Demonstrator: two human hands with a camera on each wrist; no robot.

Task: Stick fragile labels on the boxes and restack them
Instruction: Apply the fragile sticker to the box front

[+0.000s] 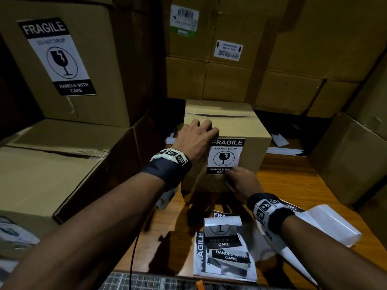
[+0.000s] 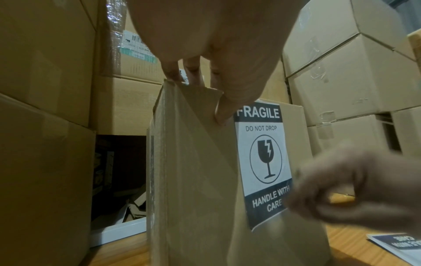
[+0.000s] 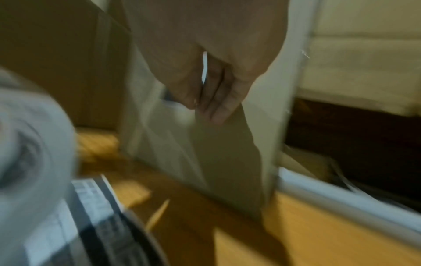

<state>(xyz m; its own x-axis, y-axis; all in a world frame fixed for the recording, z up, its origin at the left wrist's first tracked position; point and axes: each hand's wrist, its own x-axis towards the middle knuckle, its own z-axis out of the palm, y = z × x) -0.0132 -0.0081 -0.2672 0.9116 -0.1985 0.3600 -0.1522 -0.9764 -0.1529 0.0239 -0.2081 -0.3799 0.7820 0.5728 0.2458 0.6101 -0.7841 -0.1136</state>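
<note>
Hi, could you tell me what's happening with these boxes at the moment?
A person is labelling cardboard boxes. The left hand grips the top near corner of a small box standing on the wooden table, steadying it. A fragile label is already on the box's front face, and the right hand is at the label's lower edge, apparently smoothing it. More labels and peeled backing paper lie on the table. A bigger box on the left already carries a label.

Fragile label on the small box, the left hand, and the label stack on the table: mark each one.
fragile label (image 1: 225,156), head view, on the glass symbol at its centre.
left hand (image 1: 193,137), head view, on the back of the hand.
label stack (image 1: 227,251), head view, on a black "handle with care" band.
</note>
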